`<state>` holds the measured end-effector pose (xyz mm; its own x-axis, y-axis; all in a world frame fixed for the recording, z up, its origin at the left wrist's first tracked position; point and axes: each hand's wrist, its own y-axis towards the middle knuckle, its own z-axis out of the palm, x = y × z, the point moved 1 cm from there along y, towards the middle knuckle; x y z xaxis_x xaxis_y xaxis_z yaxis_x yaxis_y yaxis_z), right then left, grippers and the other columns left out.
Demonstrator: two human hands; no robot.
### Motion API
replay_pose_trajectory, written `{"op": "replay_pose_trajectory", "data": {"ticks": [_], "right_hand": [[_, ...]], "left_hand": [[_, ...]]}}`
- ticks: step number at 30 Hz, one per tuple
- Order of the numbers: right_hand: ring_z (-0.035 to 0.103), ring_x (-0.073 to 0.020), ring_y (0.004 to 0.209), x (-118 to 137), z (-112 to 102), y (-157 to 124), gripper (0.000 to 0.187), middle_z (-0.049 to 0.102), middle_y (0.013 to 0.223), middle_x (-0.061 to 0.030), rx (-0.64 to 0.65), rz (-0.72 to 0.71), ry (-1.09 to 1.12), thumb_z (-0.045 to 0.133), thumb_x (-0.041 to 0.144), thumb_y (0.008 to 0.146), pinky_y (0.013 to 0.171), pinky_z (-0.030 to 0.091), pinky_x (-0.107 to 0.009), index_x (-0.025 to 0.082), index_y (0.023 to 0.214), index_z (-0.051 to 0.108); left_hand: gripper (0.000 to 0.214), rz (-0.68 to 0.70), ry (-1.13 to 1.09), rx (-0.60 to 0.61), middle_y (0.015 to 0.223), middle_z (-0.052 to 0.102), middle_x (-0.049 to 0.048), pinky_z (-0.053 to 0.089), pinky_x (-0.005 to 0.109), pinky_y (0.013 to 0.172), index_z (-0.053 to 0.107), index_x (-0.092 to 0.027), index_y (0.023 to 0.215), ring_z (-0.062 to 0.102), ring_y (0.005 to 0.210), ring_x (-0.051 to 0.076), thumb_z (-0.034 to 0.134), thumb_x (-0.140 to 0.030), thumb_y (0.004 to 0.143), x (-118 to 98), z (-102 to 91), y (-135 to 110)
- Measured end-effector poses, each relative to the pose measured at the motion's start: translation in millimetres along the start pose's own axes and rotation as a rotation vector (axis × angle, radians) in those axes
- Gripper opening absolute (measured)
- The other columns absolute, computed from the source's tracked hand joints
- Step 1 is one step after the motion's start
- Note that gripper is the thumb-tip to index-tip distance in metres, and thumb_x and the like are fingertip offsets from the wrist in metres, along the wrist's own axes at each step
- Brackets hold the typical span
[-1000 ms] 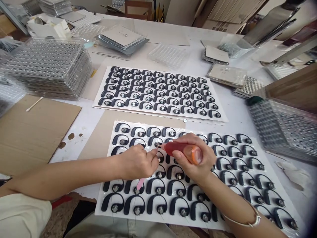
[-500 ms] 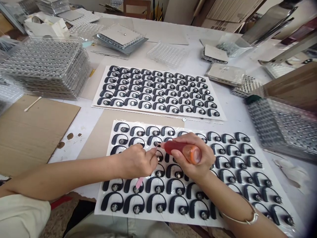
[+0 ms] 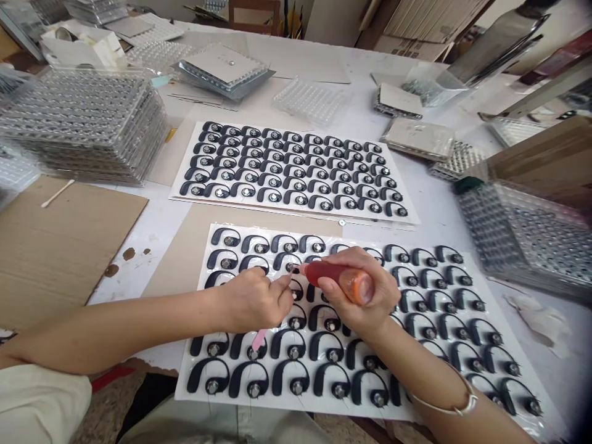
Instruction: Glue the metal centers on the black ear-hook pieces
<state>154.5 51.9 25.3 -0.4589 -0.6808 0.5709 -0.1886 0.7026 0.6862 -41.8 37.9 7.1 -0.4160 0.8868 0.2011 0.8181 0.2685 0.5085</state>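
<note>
In my right hand point(image 3: 367, 299) is a red squeeze bottle point(image 3: 335, 277) with an orange base, tilted so that its narrow nozzle points left. The nozzle's tip is at the round metallic part of a black hook-shaped piece point(image 3: 283, 260), in the second row of the near sheet. My left hand point(image 3: 261, 299) is closed beside it, pinching a slim tool whose pink end point(image 3: 259, 339) sticks out below the palm. The tool's fine tip, close to the nozzle, is too small to make out. Both hands hover over the near white sheet point(image 3: 185, 385), covered with rows of these pieces.
A second sheet point(image 3: 178, 188) of hook-shaped pieces lies behind. Stacked clear trays point(image 3: 87, 123) stand at the left, more trays point(image 3: 536, 240) at the right. A cotton swab point(image 3: 58, 193) rests on brown cardboard point(image 3: 60, 253). Crumpled tissue point(image 3: 539, 320) lies at the right.
The view has shifted very slightly. Both hands keep their places, with the bottle's nozzle at the same piece.
</note>
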Motion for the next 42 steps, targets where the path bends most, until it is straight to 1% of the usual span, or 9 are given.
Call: {"op": "replay_pose_trajectory", "data": {"ticks": [6, 11, 17, 25, 32, 42], "right_hand": [[0.059, -0.0148, 0.058, -0.7, 0.1, -1.0, 0.022, 0.062, 0.071, -0.0026, -0.014, -0.002, -0.007, 0.072, 0.027, 0.075, 0.049, 0.05, -0.028, 0.02, 0.093, 0.06], [0.059, -0.0156, 0.06, -3.9, -1.3, -3.0, 0.026, 0.063, 0.072, -0.003, -0.039, -0.008, -0.016, 0.074, 0.027, 0.074, 0.05, 0.051, -0.029, 0.021, 0.095, 0.06], [0.059, -0.015, 0.059, -4.1, -2.5, -3.4, 0.025, 0.062, 0.072, -0.0026, -0.041, 0.0, -0.023, 0.074, 0.025, 0.073, 0.049, 0.05, -0.028, 0.021, 0.094, 0.061], [0.058, -0.016, 0.058, -6.2, -6.5, -8.2, 0.026, 0.063, 0.074, -0.003, -0.068, 0.032, 0.028, 0.073, 0.022, 0.072, 0.048, 0.051, -0.031, 0.021, 0.096, 0.063], [0.057, -0.015, 0.057, -4.6, -6.0, -4.6, 0.024, 0.061, 0.071, -0.0024, -0.07, -0.006, 0.013, 0.072, 0.022, 0.072, 0.046, 0.049, -0.03, 0.02, 0.094, 0.063], [0.059, -0.015, 0.058, -3.6, -4.1, -3.2, 0.023, 0.064, 0.072, -0.0039, -0.049, -0.039, -0.028, 0.073, 0.024, 0.073, 0.048, 0.05, -0.028, 0.018, 0.093, 0.062]], "left_hand": [[0.01, 0.005, -0.011, 0.01, 0.096, 0.072, 0.0172, 0.048, 0.026, 0.039, 0.063, -0.007, 0.083, 0.063, 0.052, 0.016, 0.053, -0.004, 0.084, -1.0, 1.0, -1.3], [0.009, 0.0, -0.013, -0.007, 0.095, 0.072, 0.0168, 0.048, 0.027, 0.038, 0.062, -0.007, 0.082, 0.062, 0.05, 0.016, 0.054, -0.004, 0.084, -0.8, 1.2, -0.8], [0.008, -0.002, -0.014, -0.016, 0.094, 0.072, 0.0168, 0.047, 0.027, 0.037, 0.063, -0.007, 0.081, 0.06, 0.048, 0.016, 0.056, -0.004, 0.083, 0.4, -0.2, 0.0], [0.008, 0.001, -0.023, 0.0, 0.096, 0.072, 0.0177, 0.048, 0.026, 0.039, 0.063, -0.006, 0.082, 0.062, 0.05, 0.015, 0.055, -0.004, 0.084, 0.3, -0.4, -1.1], [0.008, -0.002, 0.011, -0.001, 0.096, 0.072, 0.0161, 0.047, 0.026, 0.038, 0.061, -0.008, 0.079, 0.058, 0.046, 0.013, 0.055, -0.005, 0.084, 0.0, 1.2, -1.8], [0.007, -0.009, -0.011, -0.003, 0.096, 0.072, 0.0167, 0.046, 0.027, 0.039, 0.062, -0.008, 0.079, 0.059, 0.047, 0.015, 0.057, -0.004, 0.081, 0.4, 0.9, -2.0]]}}
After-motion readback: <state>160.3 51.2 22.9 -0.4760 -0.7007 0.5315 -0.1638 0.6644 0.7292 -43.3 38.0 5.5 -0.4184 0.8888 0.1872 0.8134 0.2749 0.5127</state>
